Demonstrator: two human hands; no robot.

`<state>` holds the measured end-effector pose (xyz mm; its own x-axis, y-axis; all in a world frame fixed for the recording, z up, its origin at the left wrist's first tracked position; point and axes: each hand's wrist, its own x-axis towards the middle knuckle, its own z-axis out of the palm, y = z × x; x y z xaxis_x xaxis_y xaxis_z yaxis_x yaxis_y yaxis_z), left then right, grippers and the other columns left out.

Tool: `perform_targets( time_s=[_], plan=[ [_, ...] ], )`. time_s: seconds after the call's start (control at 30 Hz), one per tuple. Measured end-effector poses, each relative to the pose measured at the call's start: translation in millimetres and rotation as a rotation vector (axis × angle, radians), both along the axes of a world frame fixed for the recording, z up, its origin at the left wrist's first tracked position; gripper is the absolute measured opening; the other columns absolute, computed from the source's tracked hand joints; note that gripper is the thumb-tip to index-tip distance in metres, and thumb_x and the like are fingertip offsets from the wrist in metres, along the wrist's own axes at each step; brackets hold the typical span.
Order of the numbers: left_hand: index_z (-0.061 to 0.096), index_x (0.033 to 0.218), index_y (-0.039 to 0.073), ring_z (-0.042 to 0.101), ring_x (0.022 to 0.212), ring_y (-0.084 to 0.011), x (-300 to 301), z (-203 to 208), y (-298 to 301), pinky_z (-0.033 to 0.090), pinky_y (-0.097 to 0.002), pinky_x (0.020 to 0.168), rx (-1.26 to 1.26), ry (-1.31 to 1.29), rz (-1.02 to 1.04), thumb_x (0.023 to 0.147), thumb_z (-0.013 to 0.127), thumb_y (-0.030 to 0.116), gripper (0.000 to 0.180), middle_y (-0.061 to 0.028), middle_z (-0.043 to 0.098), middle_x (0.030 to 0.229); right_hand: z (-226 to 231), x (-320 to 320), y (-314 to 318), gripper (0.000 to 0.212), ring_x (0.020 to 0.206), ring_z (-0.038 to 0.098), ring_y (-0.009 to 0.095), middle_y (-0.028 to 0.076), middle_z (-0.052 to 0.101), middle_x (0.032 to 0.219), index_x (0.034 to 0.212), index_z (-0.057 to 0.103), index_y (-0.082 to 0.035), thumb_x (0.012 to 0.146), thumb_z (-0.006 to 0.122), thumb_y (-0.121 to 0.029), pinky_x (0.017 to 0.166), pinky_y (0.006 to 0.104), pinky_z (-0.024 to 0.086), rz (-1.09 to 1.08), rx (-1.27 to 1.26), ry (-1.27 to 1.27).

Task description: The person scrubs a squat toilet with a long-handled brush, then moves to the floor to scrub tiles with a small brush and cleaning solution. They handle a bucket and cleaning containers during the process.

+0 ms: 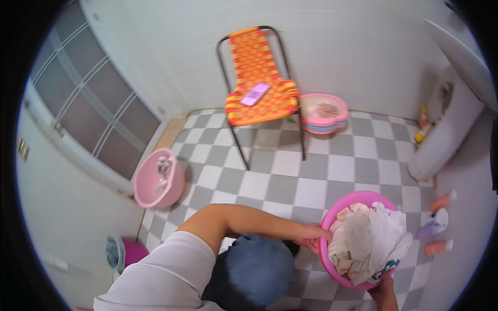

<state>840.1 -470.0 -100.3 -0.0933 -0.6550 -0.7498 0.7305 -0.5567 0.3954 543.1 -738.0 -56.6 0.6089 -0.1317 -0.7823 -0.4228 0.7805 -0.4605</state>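
A bright pink basin [358,196] is piled with white, cream and beige clothes [364,237], with a bit of dark green cloth showing near its lower right. My left hand [313,236] grips the basin's left rim, its arm reaching across in front of me. At the lower right rim, my right hand [383,290] holds the basin too, its fingers partly hidden beneath the edge. Beside the basin, on its left, is my knee in blue denim [261,267].
An orange and yellow woven chair [259,67] carries a phone [255,94]. Stacked pink and blue basins [326,123] stand by it. At left are a pale pink tub [174,186] and a magenta bin [135,253]. Several bottles [438,248] line the right wall, near a white pedestal [446,135].
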Motion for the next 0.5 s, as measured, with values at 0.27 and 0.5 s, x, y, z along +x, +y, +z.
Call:
perform_targets(
  time_s=[0.27, 0.5],
  plan=[
    [0.057, 0.132, 0.003, 0.069, 0.107, -0.0255, 49.9, 50.7, 158.8, 0.061, -0.0414, 0.096, 0.053, -0.075, 0.393, 0.093, 0.072, 0.041, 0.056, -0.0139, 0.066, 0.122, -26.1, 153.8, 57.9, 0.039, 0.102, 0.069, 0.029, 0.009, 0.07, 0.115, 0.124, 0.061, -0.01, 0.087, 0.062, -0.022, 0.076, 0.0452, 0.058, 0.281, 0.016, 0.031],
    [0.066, 0.099, 0.005, 0.07, 0.081, -0.0181, 41.6, 35.6, 336.4, 0.065, -0.0328, 0.072, 0.196, -0.035, 0.877, 0.079, 0.067, 0.01, 0.021, -0.0085, 0.068, 0.091, -9.5, 265.3, 217.8, 0.037, 0.074, 0.061, 0.019, 0.006, 0.067, 0.099, 0.116, 0.062, -0.011, 0.083, 0.063, -0.028, 0.056, 0.0326, 0.045, 0.669, -0.175, 0.098]
  ],
)
